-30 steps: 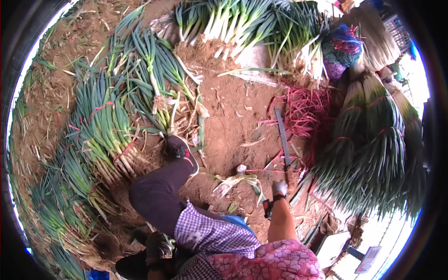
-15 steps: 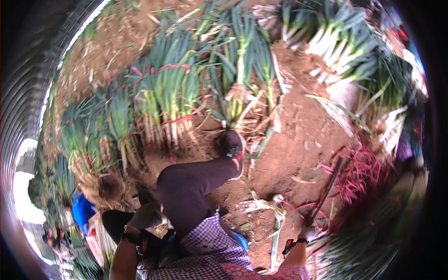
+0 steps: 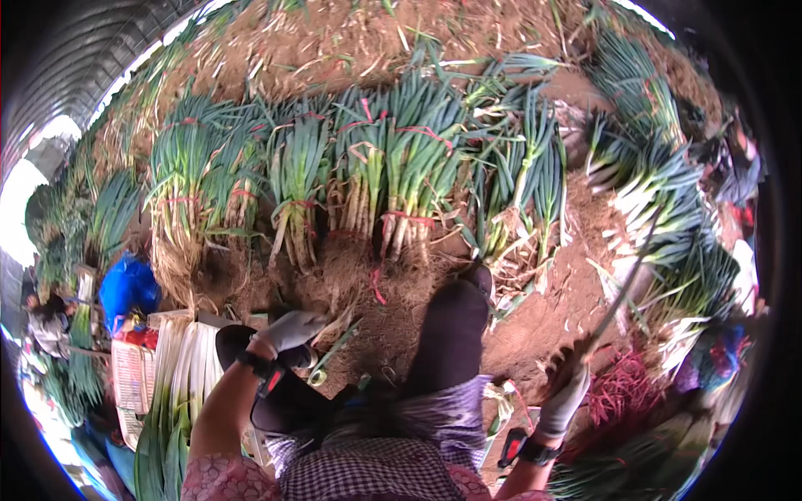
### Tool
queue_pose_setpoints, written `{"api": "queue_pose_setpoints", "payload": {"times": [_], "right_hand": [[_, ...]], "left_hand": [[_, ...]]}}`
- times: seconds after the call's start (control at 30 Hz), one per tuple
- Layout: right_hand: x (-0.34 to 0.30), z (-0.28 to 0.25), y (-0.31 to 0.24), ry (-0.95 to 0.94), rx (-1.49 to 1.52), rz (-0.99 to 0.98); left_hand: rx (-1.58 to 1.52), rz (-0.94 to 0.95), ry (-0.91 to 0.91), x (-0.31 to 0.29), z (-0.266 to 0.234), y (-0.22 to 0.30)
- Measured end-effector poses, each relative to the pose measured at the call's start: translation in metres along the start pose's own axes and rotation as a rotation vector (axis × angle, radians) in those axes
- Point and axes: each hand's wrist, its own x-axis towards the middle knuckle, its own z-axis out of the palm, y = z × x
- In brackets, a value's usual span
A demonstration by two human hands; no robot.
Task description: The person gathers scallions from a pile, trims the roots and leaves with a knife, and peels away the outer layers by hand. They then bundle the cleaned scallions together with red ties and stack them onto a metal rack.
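Note:
My right hand (image 3: 565, 402), in a pale glove, is closed round the handle of a long-bladed knife (image 3: 620, 302). The narrow blade slants up and away to the right. My left hand (image 3: 294, 330), gloved too, hovers by my left knee with its fingers stretched forward, and I see nothing held in it. Pale dry leaf scraps lie just beyond its fingertips. To its left, trimmed green onions (image 3: 173, 359) with long white stalks lie in a stack. Ahead stand tied bundles of green onions (image 3: 409, 179), roots toward me, bound with red ties.
A tangle of red ties (image 3: 622, 386) lies at the right. Loose white-stalked onions (image 3: 639, 196) spread behind it. At the left are a blue bag (image 3: 129, 288) and a pale crate (image 3: 134, 371). A person (image 3: 50, 324) is at the far left. Brown soil (image 3: 535, 313) shows ahead.
The view has swung left, bringing the crate and trimmed onions into sight. My right hand has risen, and the knife now points farther up and away. My left hand's fingers have straightened.

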Motion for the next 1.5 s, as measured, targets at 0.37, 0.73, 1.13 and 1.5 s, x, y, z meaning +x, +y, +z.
{"api": "queue_pose_setpoints", "payload": {"times": [0.37,0.73,1.13,1.5], "right_hand": [[-0.086,0.157,0.092,-0.741,-0.215,1.026],[-0.130,0.139,0.200,-0.581,-0.194,0.982],[-0.087,0.181,0.331,-0.462,-0.044,1.013],[-0.148,0.171,0.158,-0.598,-0.310,0.840]], "left_hand": [[-0.199,0.070,0.281,0.026,-0.040,-0.050],[-0.279,0.182,0.168,0.020,-0.059,-0.040],[-0.251,0.150,0.107,0.013,-0.074,-0.033],[-0.146,0.236,0.282,0.011,-0.055,-0.059]]}}
